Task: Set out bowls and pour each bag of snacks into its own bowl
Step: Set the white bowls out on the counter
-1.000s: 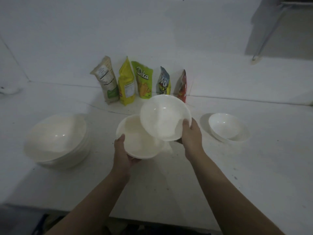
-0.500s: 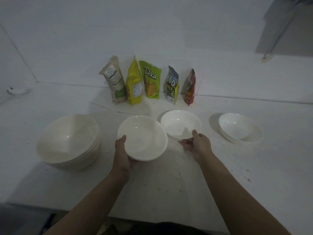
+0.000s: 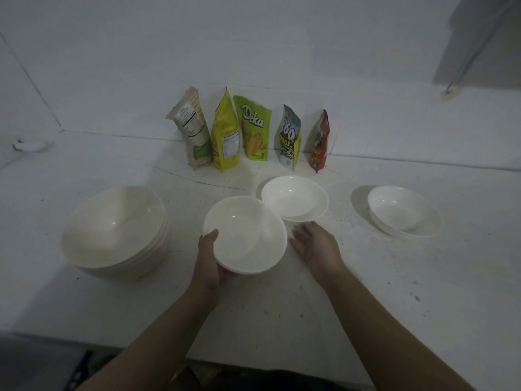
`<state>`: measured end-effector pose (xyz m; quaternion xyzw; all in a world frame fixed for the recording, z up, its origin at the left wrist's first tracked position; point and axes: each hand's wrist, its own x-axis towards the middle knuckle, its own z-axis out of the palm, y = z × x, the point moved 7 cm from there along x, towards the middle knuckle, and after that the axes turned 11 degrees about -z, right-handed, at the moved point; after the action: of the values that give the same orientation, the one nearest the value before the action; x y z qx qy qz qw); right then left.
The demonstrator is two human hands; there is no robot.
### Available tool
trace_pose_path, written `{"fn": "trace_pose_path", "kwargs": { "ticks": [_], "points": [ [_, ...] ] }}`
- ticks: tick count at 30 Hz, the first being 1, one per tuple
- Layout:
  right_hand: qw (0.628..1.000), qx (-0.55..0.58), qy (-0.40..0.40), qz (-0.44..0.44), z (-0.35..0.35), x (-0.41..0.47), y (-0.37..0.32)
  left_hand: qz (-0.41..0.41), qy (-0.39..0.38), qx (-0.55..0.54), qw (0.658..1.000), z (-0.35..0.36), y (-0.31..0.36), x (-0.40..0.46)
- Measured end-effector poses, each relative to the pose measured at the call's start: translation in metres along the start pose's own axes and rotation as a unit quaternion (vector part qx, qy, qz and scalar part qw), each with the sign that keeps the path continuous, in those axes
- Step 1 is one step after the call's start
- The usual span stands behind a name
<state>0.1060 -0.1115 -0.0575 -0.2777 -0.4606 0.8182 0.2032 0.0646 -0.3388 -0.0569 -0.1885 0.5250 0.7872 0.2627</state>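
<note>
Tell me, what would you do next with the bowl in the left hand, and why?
Probably set it down on the counter just left of the middle bowl. The left hand grips the held bowl above the surface, the right hand is free, only two bowls, the middle one and the right bowl, stand out, and five snack bags wait behind.

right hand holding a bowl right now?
No: the right hand lies open on the counter, fingers straight, beside the bowl that the left hand grips.
</note>
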Motion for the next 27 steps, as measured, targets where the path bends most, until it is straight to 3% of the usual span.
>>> {"fn": "trace_pose_path", "kwargs": {
  "ticks": [5,7,10,14,19,24,27],
  "points": [
    [0.992,-0.12,0.034,0.017,0.005,-0.021,-0.003,-0.005,0.0,-0.023,1.0,0.004,0.001,0.0],
    [0.986,-0.166,-0.023,0.0,0.02,-0.034,-0.004,0.003,0.007,-0.019,1.0,0.008,0.004,-0.004],
    [0.961,-0.222,-0.119,-0.114,0.049,-0.049,-0.019,0.032,0.016,-0.005,0.999,0.015,0.015,-0.011],
    [0.906,-0.344,-0.105,-0.222,0.069,-0.045,-0.05,0.088,0.035,0.007,0.995,0.018,0.045,-0.02],
    [0.918,-0.258,-0.107,-0.28,0.106,-0.05,-0.075,0.139,0.057,0.005,0.989,0.008,0.092,-0.033],
    [0.971,-0.111,-0.079,-0.197,0.132,-0.041,-0.068,0.208,0.126,-0.056,0.968,-0.041,0.153,-0.039],
    [0.984,-0.066,-0.077,-0.148,0.155,-0.032,-0.054,0.218,0.135,-0.059,0.965,-0.07,0.202,-0.027]
  ]
}}
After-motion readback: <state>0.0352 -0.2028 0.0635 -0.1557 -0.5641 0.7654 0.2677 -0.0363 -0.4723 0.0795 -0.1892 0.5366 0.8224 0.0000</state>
